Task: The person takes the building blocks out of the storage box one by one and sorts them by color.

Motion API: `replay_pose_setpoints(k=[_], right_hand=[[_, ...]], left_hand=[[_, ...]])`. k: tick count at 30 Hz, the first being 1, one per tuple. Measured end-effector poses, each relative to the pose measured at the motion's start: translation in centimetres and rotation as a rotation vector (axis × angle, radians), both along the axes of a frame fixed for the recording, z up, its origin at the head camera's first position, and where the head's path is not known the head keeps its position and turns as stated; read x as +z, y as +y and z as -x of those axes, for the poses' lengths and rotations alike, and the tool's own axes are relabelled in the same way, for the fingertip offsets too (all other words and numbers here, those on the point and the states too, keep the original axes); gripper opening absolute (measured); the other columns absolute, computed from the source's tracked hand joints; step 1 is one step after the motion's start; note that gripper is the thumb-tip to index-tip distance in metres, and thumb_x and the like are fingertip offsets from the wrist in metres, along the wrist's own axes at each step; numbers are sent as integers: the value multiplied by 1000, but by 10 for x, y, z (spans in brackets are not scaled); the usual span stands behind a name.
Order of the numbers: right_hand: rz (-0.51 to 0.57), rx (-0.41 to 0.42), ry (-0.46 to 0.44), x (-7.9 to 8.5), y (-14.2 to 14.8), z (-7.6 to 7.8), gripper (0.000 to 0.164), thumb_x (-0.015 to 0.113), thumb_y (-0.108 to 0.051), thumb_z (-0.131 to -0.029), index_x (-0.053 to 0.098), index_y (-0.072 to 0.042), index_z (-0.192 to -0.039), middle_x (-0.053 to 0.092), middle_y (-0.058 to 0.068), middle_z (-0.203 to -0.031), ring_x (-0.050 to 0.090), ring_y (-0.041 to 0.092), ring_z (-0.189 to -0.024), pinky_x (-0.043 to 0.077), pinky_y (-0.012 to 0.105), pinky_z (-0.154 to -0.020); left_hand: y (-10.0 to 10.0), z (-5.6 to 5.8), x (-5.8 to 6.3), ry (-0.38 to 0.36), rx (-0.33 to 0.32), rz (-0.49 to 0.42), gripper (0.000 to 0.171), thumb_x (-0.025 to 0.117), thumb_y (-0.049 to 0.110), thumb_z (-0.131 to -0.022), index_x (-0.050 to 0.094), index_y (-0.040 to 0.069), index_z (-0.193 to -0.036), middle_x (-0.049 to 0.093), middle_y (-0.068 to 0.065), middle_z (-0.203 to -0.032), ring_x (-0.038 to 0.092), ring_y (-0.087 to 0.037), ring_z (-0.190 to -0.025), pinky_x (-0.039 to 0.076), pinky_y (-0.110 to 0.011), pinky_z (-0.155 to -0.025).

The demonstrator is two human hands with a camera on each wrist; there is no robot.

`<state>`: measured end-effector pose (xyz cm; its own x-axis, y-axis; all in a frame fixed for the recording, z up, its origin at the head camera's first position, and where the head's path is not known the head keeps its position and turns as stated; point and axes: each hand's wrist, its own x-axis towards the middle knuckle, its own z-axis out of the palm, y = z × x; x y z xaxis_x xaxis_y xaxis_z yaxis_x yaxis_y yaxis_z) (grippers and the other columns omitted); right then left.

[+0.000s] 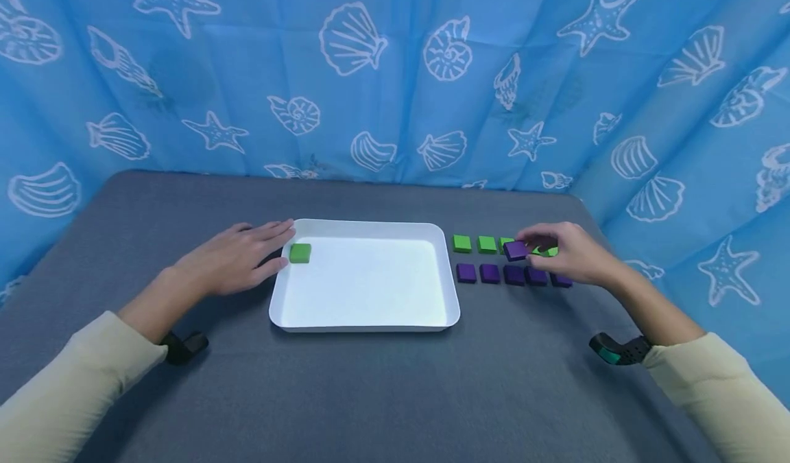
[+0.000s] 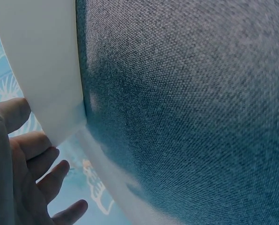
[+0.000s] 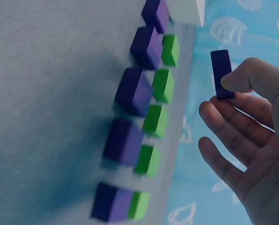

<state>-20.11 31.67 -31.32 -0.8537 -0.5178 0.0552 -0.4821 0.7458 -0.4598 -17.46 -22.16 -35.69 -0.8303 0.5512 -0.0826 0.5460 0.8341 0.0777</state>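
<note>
A white tray (image 1: pixel 364 328) lies on the grey cloth, with one green block (image 1: pixel 300 253) inside near its left end. My left hand (image 1: pixel 241 257) is at the tray's left side, fingers fairly straight, fingertips and thumb at the rim; the left wrist view shows them against the outer wall. My right hand (image 1: pixel 570 252) pinches a purple block (image 3: pixel 222 75) between thumb and fingers, raised over two rows of blocks. The back row has several green blocks (image 1: pixel 461 243), some partly hidden by the right hand. In front runs a row of several purple blocks (image 1: pixel 466 273).
The block rows stand just right of the tray. A grey cloth-covered table (image 1: pixel 395 394) extends in front of both. Behind it hangs a blue curtain (image 1: pixel 395 72) with white shell and starfish prints, which also runs along the right side.
</note>
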Motion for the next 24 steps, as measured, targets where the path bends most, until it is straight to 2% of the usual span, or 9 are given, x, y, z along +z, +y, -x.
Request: replay_pose_setpoints(k=[5,10,12,17,24], right_hand=[[51,-60,56,-9,26,-8,31,67,1,-86,68,6,-117,72,17,-107,68,19,-91,58,33,-76],[77,-141,9,-19,56,-14,34,67,2,-87,65,11,-119,68,25,-110,66,7,-91,54,18,-74],[73,-161,-16,-23,68,-16,35,68,2,-87,63,13,-120,67,29,-111,66,9,-91,52,14,-74],[48,-182,-43,-31,93,-18,34,68,3,-89,62,15,-120,66,31,-111,67,8,-89,53,15,-72],[-8,-260,-133,-42,117,-21,37,66,-3,-93,59,15,-125,66,31,-112,58,-9,-87,52,17,-71]], left_hand=[[0,0,1,11,-1,3,63,47,38,-105,32,4,-155,29,-17,-160,34,-37,-144,29,-67,-108],[0,-1,0,12,-7,-8,62,48,37,-104,33,3,-155,30,-17,-160,35,-37,-144,30,-67,-108],[0,-1,0,11,-5,-9,62,48,37,-104,33,3,-155,30,-17,-160,35,-37,-143,30,-67,-108],[0,0,0,11,3,-5,63,47,38,-104,32,4,-155,30,-16,-160,35,-38,-143,30,-67,-108],[1,0,0,5,9,-4,63,47,38,-105,32,4,-155,29,-17,-160,34,-37,-144,29,-68,-109]])
